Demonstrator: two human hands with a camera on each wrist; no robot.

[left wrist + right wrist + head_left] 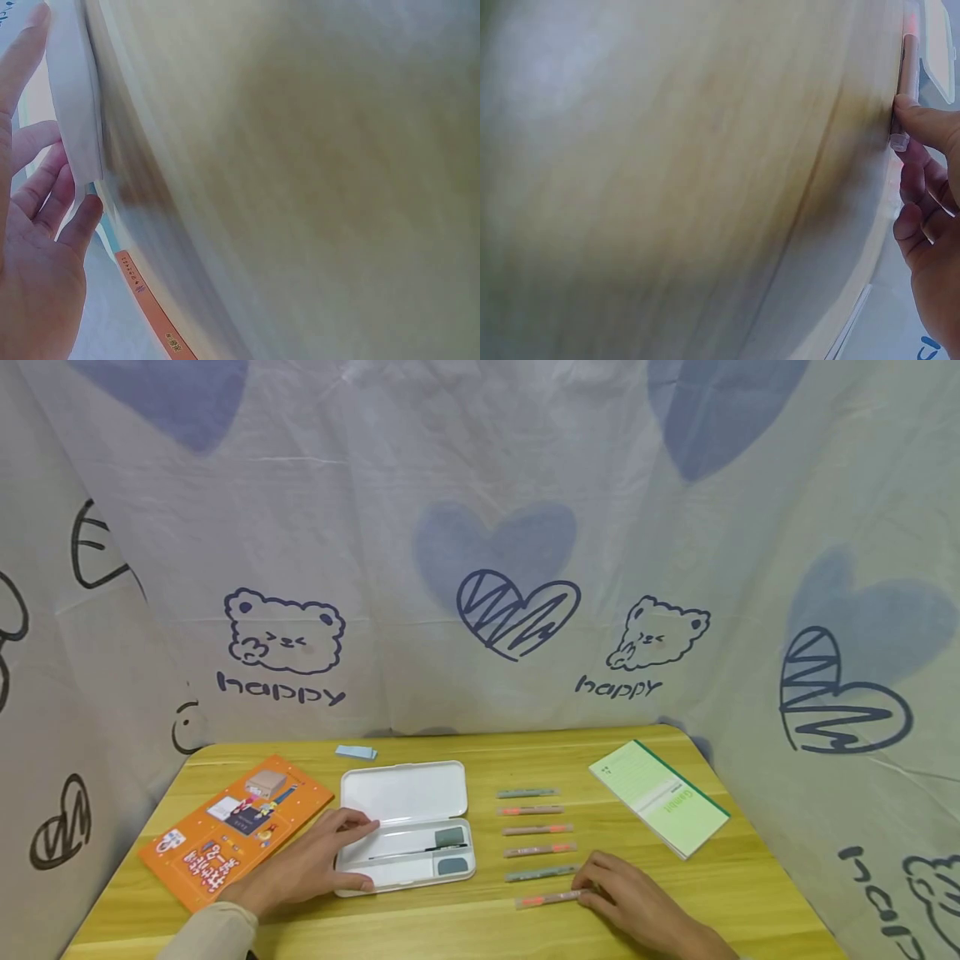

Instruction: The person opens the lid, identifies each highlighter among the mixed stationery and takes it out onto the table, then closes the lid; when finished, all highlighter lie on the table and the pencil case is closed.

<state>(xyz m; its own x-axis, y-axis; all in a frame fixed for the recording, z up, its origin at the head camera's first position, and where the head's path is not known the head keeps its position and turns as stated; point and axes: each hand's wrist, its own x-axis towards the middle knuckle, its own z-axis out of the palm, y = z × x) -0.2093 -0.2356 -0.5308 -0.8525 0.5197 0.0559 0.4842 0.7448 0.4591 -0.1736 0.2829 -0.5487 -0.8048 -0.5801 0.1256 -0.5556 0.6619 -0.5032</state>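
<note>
An open white pencil case (403, 793) lies left of the table's middle, its lid folded back. Inside it are a thin dark pen (420, 852) and two grey-green pieces. My left hand (322, 856) holds the case by its left end, thumb at the front edge; the left wrist view shows fingers against the white side (79, 97). My right hand (633, 897) pinches the right end of the nearest highlighter (543, 900), a pinkish-brown one. In the right wrist view thumb and fingers grip that highlighter (910, 71) near its clear tip. Several more highlighters (538, 850) lie in a column behind it.
An orange book (247, 810) lies at the left, partly under the left forearm. A green notepad (660, 797) is at the right. Near the back edge sits a small light-blue item (356, 752). Printed curtains (405, 568) hang behind and beside the yellow wooden table (420, 931).
</note>
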